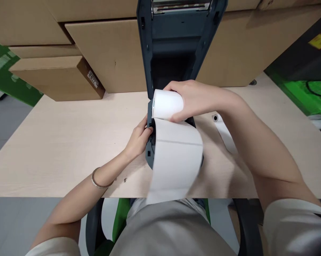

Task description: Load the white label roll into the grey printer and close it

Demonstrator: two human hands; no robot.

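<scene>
A dark blue-grey label printer (149,151) stands on the table with its lid (178,30) raised. My right hand (192,97) is wrapped over a white label roll (166,104) in the printer's bay. From the roll a wide strip of labels (176,160) curls over the printer's front and hangs toward the table edge, hiding much of the base. At the printer's left side, my left hand (140,137) grips the wall, its thumb over the inner side. Whether the roll rests on its holders I cannot tell.
Cardboard boxes (107,53) line the back of the table (70,142), and a smaller box (56,78) sits at the back left. A thin white roll with a dark core (226,135) lies right of the printer, partly behind my right forearm. Chair armrests (93,227) flank my body.
</scene>
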